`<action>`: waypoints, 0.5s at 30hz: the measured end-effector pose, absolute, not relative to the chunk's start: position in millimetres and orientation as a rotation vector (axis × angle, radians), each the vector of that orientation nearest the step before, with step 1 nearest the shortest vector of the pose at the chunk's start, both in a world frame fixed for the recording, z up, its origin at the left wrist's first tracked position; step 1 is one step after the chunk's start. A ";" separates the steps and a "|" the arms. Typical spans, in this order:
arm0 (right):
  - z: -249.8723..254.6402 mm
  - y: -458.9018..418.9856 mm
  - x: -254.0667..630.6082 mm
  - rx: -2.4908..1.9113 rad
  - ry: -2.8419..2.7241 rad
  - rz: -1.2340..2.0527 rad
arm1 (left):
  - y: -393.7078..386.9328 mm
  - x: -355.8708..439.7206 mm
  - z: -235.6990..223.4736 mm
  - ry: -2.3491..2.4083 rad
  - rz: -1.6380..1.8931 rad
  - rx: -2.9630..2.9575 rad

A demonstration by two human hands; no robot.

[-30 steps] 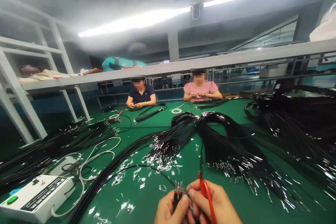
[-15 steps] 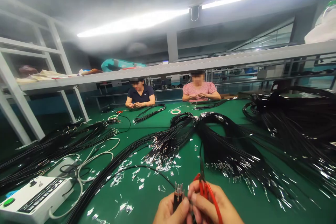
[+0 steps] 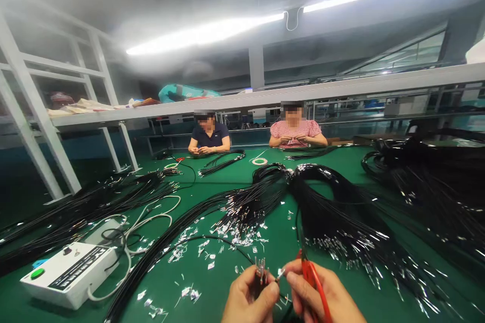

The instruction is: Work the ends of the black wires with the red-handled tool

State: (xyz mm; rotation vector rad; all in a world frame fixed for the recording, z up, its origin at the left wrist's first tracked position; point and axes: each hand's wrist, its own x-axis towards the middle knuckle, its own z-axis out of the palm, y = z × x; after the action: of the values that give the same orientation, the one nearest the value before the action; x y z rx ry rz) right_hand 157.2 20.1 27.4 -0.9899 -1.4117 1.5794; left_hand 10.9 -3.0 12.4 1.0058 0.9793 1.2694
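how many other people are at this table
2. Both are at the far side of the green table: a person in a dark shirt, and a person in a pink top to the right. The shelf could hide others further back.

box placed on table, well left of the fingers; long cables laid between. scraps strewn left of and beyond the fingers. wire bundle noted beyond the scraps; cable fan spread ahead-right of the fingers. tape roll set farther ahead; two persons seen past it.
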 end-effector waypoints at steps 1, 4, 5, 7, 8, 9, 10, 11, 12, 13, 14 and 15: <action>26.5 19.5 155.1 -0.995 -1.393 1.579 | -3.9 13.0 12.1 1.020 1.313 1.044; 23.5 16.6 148.7 -0.985 -1.333 1.583 | -5.6 18.0 11.0 1.071 1.414 1.157; 22.5 15.8 146.9 -0.974 -1.320 1.590 | -5.6 18.9 10.3 1.061 1.409 1.172; 21.8 14.5 144.5 -0.954 -1.292 1.611 | -5.0 19.6 8.5 1.024 1.356 1.148; 22.7 13.7 143.8 -0.940 -1.278 1.622 | -4.4 19.6 7.5 1.002 1.319 1.118; 24.6 12.7 143.4 -0.927 -1.273 1.634 | -3.7 19.6 6.4 0.983 1.287 1.091; 27.4 11.4 143.3 -0.914 -1.276 1.646 | -3.2 19.6 5.6 0.967 1.259 1.073; 30.9 9.9 143.5 -0.902 -1.283 1.655 | -2.7 19.4 5.0 0.956 1.232 1.065; 34.6 8.0 143.9 -0.892 -1.294 1.661 | -2.4 19.2 4.7 0.950 1.207 1.070; 38.2 6.1 144.5 -0.884 -1.304 1.669 | -2.2 18.8 4.7 0.953 1.184 1.084; 41.1 4.2 145.3 -0.881 -1.310 1.680 | -2.1 18.0 5.2 0.963 1.162 1.095; 43.2 2.6 146.1 -0.881 -1.307 1.693 | -2.1 17.0 6.0 0.978 1.149 1.098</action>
State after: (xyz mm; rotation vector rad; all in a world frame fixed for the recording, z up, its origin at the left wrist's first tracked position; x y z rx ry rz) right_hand 146.1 2.6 43.2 -0.8808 -1.3067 1.6928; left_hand 17.0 -2.1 6.0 1.0975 0.9783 1.1490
